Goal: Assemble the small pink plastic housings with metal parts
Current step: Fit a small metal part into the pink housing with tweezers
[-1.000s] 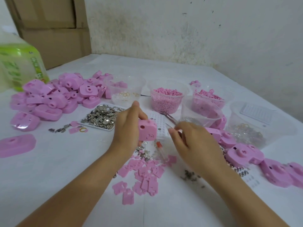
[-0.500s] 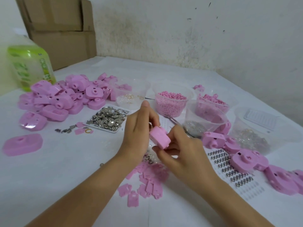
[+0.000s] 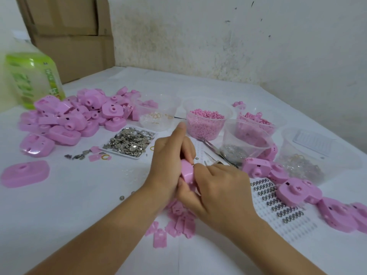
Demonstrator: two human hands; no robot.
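Both hands meet at the table's middle around one small pink housing (image 3: 187, 172). My left hand (image 3: 168, 163) grips it from the left, index finger pointing up. My right hand (image 3: 216, 187) curls round its right side and underside, and metal tweezers (image 3: 213, 148) stick out past its fingers toward the back. Most of the housing is hidden between the palms. A white tray of small metal parts (image 3: 129, 142) lies just left of the hands.
A heap of pink housings (image 3: 79, 116) fills the left, more housings (image 3: 297, 191) lie right. Clear tubs hold pink pellets (image 3: 206, 120), pink pieces (image 3: 256, 124) and metal bits (image 3: 234, 151). Flat pink plates (image 3: 178, 221) lie under my wrists, springs on a sheet (image 3: 278, 203) to the right, a green bottle (image 3: 33, 80) far left.
The housing has come down and turned edge-on between my hands. My right hand has moved in from the right and closed round it.
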